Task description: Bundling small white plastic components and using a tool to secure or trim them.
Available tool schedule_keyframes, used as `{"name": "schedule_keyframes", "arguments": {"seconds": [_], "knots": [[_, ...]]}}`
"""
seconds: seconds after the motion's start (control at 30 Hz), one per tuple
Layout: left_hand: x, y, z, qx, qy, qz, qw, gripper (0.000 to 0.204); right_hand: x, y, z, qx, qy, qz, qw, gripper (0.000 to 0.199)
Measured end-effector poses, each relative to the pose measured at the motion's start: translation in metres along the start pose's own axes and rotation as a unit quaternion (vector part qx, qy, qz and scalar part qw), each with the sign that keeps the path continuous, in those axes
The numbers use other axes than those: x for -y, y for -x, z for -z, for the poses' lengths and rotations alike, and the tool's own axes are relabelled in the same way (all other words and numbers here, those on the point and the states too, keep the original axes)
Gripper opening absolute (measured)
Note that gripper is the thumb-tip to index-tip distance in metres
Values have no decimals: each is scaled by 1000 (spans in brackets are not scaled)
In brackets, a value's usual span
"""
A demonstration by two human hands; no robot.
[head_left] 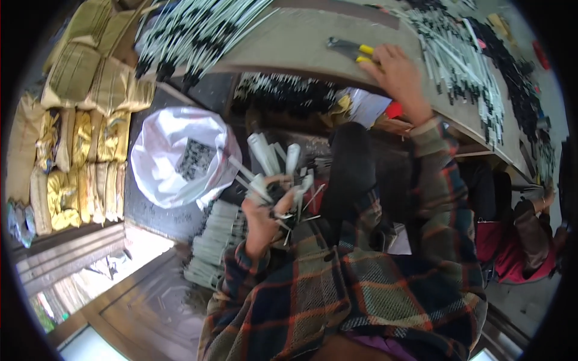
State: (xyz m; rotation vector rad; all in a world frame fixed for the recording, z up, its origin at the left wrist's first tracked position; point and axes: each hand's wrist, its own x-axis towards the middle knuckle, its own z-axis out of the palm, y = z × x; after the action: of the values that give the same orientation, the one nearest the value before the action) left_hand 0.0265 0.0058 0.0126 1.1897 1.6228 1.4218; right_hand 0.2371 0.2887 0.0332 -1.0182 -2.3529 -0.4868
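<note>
The red-and-green plaid shirt [319, 271] fills the seat's near side, its sleeves covering both forearms. At the wearer's eleven o'clock, close to the lap, the left hand [263, 218] is curled around a bunch of slim whitish tubes [259, 185]; something dark sits between its fingers, too blurred to name, and I can't tell which tubes it grips and which merely stand behind. The hands are well apart.

By nine o'clock lie stacked bundles of pale rods [217, 240], partly hidden by the left sleeve. Toward ten, a white plastic sack [150, 135] gapes around a speckled grey mass I can't make out.

Near twelve, on the grey-brown worktable [295, 33], the right hand [394, 72] meets the yellow handles of dark-headed pliers [348, 46]; its fingertips cover the ends, so how firmly it holds them I can't tell. Heaped black-tipped white rods [205, 39] at eleven are cut off above.

Farther, brown-wrapped packages [72, 72] rise at ten. At three, a co-worker in maroon [518, 246] is partly lost in the dark rim.
</note>
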Motion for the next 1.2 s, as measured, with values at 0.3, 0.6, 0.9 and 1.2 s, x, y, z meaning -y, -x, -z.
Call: {"name": "schedule_keyframes", "arguments": {"seconds": [0.3, 0.6, 0.9, 1.2], "knots": [[-5, -6, 14, 161, 95, 52, 981, 29, 80, 39, 97, 103, -383, 10, 918, 12], [-3, -1, 14, 198, 129, 48, 971, 31, 120, 74, 101, -13, 48, 228, 972, 33], [-6, -3, 19, 240, 86, 29, 967, 34, 128, 81, 91, -99, 73, 234, 964, 33], [-2, 3, 18, 244, 50, -5, 968, 41, 125, 78, 125, 172, -150, 253, 940, 24]]}}
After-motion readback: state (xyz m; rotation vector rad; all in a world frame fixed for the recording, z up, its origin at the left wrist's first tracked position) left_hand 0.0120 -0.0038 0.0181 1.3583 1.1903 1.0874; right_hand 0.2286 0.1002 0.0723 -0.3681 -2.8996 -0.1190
